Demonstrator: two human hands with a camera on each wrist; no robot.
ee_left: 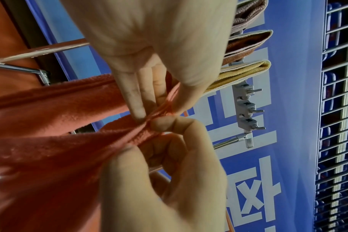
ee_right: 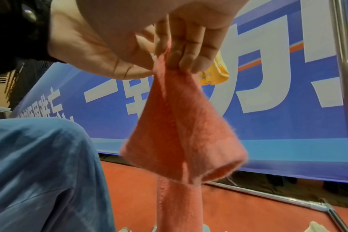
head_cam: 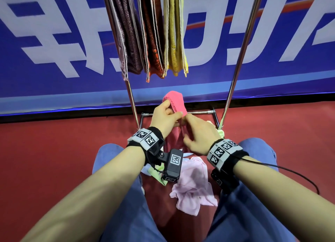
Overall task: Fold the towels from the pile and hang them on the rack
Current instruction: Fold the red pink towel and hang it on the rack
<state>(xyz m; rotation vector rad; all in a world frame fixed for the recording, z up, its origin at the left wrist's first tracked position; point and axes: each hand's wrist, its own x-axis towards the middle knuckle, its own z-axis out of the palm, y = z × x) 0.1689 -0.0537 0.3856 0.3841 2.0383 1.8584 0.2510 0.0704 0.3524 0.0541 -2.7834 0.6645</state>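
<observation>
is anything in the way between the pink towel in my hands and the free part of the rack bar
Nothing visible blocks it. The pink towel sits below the hanging yellow towel; the rack is bare to the yellow towel's right.

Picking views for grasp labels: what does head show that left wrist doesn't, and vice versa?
Head only: both forearms with their wrist rigs, the loose pile of pale towels on the red floor between the knees, and the rack's base bar.

Left wrist only: the close-up pinch, with the left hand and right hand fingertips meeting on the bunched pink towel, plus the rack's empty clips.

Both: the two hands holding the pink towel, three folded towels hanging on the rack, and the blue banner.
</observation>
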